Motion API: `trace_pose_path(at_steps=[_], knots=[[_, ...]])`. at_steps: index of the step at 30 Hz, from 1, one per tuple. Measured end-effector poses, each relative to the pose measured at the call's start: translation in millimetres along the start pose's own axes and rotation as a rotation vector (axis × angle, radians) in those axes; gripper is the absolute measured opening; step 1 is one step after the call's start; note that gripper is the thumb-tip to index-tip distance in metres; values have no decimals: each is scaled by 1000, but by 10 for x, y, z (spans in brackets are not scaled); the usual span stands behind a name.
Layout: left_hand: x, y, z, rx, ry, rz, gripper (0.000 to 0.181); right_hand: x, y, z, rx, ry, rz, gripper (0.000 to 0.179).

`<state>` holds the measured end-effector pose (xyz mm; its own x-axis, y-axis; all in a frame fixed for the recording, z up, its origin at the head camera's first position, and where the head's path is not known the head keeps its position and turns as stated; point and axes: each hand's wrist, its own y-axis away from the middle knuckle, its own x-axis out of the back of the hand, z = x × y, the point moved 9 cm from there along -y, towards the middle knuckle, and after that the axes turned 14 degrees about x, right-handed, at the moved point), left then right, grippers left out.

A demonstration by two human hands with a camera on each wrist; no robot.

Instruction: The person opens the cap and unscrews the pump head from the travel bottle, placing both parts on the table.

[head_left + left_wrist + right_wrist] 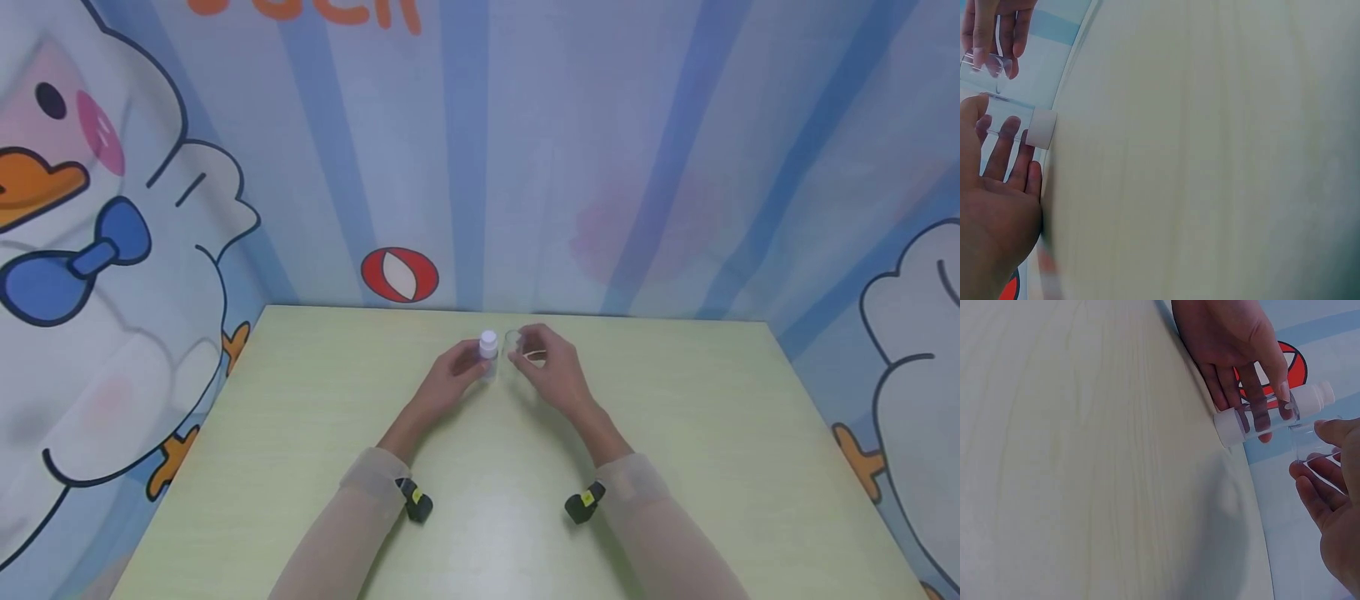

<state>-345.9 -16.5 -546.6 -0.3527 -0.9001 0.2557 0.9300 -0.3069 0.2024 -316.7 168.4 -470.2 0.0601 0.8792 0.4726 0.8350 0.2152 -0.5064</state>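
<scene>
My left hand (448, 379) holds an upright clear bottle (488, 343) with a white top, thumb on one side and fingers on the other. In the right wrist view the bottle (1279, 419) also shows a white base, at or very close to the tabletop. Just to the right, my right hand (553, 367) grips a clear, hollow cylindrical cap (512, 342) between thumb and fingers. From the right wrist, this clear cap (1311, 442) appears beside the bottle's upper part, raised off the table; whether the two touch I cannot tell.
A pale wood-grain table (315, 417) lies under both hands. Behind it hangs a blue striped backdrop (525, 167) with cartoon ducks and a red-and-white ball, meeting the table's far edge. Small black devices (417, 502) sit at both wrists.
</scene>
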Motion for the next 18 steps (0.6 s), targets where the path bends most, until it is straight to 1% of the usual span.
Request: trace_pose_path(at_steps=[7, 18], knots=[[-2, -4, 12, -17, 14, -22, 49, -42, 31, 41, -9, -25, -3, 38], [-7, 17, 33, -15, 12, -18, 47, -111, 78, 92, -15, -36, -17, 35]])
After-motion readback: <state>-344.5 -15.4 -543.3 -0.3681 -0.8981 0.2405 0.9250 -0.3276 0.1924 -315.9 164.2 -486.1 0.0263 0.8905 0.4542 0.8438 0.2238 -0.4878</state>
